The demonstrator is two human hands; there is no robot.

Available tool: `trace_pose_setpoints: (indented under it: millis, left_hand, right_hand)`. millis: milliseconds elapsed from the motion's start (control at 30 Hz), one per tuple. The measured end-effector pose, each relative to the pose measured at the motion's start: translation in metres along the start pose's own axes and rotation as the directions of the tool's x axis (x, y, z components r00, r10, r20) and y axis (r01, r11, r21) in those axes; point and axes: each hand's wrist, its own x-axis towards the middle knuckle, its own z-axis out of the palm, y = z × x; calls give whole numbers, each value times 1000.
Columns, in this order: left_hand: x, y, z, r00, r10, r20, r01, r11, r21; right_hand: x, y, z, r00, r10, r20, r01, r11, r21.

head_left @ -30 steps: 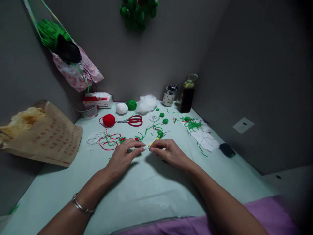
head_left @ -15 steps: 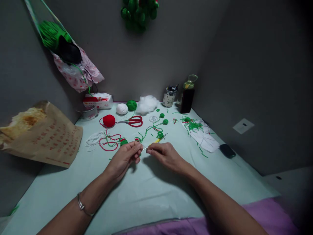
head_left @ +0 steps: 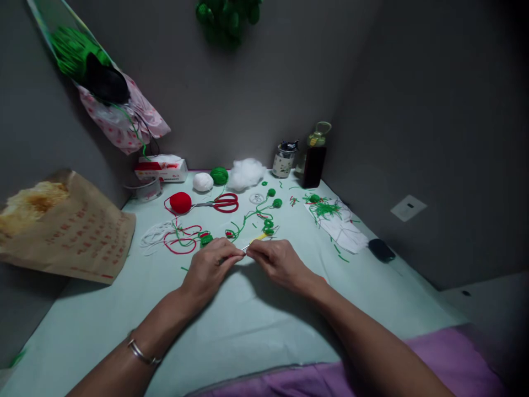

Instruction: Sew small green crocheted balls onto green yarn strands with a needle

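My left hand (head_left: 212,266) is closed in a pinch above the table, its fingertips nearly touching those of my right hand. Whatever it pinches is mostly hidden by the fingers. My right hand (head_left: 281,264) is closed on a thin crochet hook with a yellow handle (head_left: 259,237); its metal shaft shows between the two hands. Just beyond the fingers lie small green and red crocheted pieces (head_left: 205,238) and green balls on stems (head_left: 277,203). Red yarn (head_left: 181,203) sits behind my left hand, beside red-handled scissors (head_left: 225,203).
At the back are a white ball (head_left: 203,182), green yarn (head_left: 219,175), stuffing (head_left: 247,174), a can (head_left: 283,164) and a dark phone-like slab (head_left: 313,167). A paper bag with flatbread (head_left: 91,231) stands left. Paper with green scraps (head_left: 345,234) and a dark mouse-like object (head_left: 381,250) lie right.
My left hand has turned over, so its back now faces up and its fingertips have come closer to my right hand. The view has shifted slightly.
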Motion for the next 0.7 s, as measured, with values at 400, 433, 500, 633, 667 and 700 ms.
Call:
trace_pose_setpoints:
  millis: [400,433,500,633,667,700]
  left_hand:
    - [5,21,-5,973,-228,-42,218,961,-170]
    - [6,22,-5,969,-242,-41,230,954,-194]
    - [7,25,-6,963,-266,-33,249,933,-262]
    - [7,29,-5,939,-340,50,327,838,-436]
    - [6,28,-5,932,-357,63,344,818,-461]
    - [6,28,-5,928,-367,66,353,806,-475]
  right_hand:
    - [2,-3,-6,997,80,14,-81,971,225]
    - [2,-3,-6,996,86,19,-88,968,235]
    - [2,-4,-6,995,99,22,-101,963,251]
    - [2,-5,-7,994,95,52,-105,955,276]
    - [2,-4,-8,994,87,61,-100,954,282]
    - [2,-4,-9,995,78,64,-93,953,287]
